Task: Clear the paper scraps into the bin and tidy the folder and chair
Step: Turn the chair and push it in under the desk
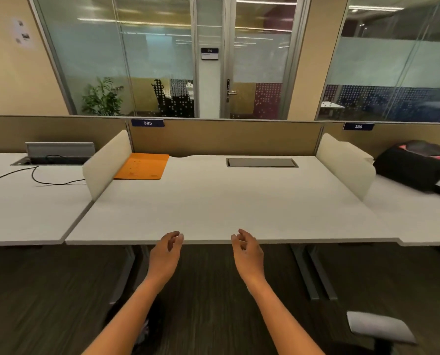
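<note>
1. Your left hand (168, 248) and right hand (245, 248) hang just short of the desk (226, 201) edge, fingers loosely curled, holding nothing.
2. The folder (142, 166) lies flat in the desk's far left corner, against the left divider (106, 165).
3. Its long axis runs away from you, leaning right toward the back panel (226, 138).
4. A chair armrest (379, 330) shows at lower right.

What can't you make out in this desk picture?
- Bin: nowhere in the head view.
- Chair: only a grey part shows, cut off by the bottom edge.
- Orange folder: its print is too small to read.
- Space under the desk: hidden by the desktop.
- Paper scraps: none visible.
</note>
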Action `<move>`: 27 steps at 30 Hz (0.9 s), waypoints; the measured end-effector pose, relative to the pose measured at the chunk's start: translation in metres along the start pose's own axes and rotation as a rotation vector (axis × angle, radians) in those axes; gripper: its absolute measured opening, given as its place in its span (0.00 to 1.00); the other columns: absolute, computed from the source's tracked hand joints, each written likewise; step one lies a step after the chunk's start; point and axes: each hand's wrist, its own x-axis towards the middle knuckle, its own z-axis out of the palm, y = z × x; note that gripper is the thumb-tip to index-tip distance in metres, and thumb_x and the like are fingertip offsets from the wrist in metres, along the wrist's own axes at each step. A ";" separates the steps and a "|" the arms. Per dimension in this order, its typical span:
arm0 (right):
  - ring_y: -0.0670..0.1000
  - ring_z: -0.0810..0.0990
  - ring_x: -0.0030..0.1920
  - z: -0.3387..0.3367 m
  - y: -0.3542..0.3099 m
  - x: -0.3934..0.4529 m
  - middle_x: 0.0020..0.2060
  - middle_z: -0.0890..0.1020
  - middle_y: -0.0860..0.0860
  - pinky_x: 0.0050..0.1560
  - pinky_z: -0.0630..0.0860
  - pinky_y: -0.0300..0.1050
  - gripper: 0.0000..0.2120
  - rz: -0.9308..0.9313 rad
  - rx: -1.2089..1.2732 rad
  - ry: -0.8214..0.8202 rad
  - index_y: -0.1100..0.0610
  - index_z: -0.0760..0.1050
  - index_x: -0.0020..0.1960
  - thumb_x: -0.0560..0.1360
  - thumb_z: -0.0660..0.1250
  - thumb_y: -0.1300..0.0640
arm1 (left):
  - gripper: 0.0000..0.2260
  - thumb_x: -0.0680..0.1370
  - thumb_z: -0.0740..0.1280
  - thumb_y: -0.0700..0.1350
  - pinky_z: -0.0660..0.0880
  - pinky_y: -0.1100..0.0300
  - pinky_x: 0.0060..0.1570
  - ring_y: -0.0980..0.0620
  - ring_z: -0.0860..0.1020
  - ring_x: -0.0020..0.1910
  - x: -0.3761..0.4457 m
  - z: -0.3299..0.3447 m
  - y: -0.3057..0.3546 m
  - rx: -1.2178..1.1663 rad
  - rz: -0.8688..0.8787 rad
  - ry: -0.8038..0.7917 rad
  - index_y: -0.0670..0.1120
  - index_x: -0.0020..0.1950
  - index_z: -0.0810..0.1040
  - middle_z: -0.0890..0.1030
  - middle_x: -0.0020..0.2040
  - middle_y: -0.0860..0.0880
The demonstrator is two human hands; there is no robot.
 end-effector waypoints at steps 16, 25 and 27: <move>0.45 0.76 0.58 -0.142 0.014 -0.132 0.61 0.77 0.50 0.57 0.75 0.42 0.21 -0.049 -0.036 0.170 0.50 0.69 0.68 0.78 0.62 0.45 | 0.15 0.80 0.61 0.52 0.70 0.60 0.55 0.56 0.74 0.54 -0.173 0.056 0.041 -0.075 0.040 -0.155 0.49 0.65 0.74 0.76 0.54 0.55; 0.44 0.78 0.56 -0.271 0.044 -0.246 0.57 0.78 0.49 0.59 0.76 0.43 0.20 -0.019 -0.137 0.330 0.52 0.72 0.67 0.77 0.64 0.47 | 0.12 0.80 0.62 0.51 0.70 0.64 0.52 0.61 0.76 0.52 -0.297 0.119 0.055 -0.221 0.046 -0.372 0.51 0.61 0.76 0.79 0.53 0.55; 0.44 0.78 0.56 -0.304 0.052 -0.271 0.56 0.79 0.48 0.60 0.76 0.43 0.19 0.001 -0.186 0.378 0.53 0.73 0.66 0.77 0.64 0.48 | 0.12 0.80 0.63 0.50 0.70 0.64 0.51 0.61 0.76 0.51 -0.322 0.139 0.056 -0.236 0.039 -0.418 0.49 0.61 0.77 0.80 0.54 0.53</move>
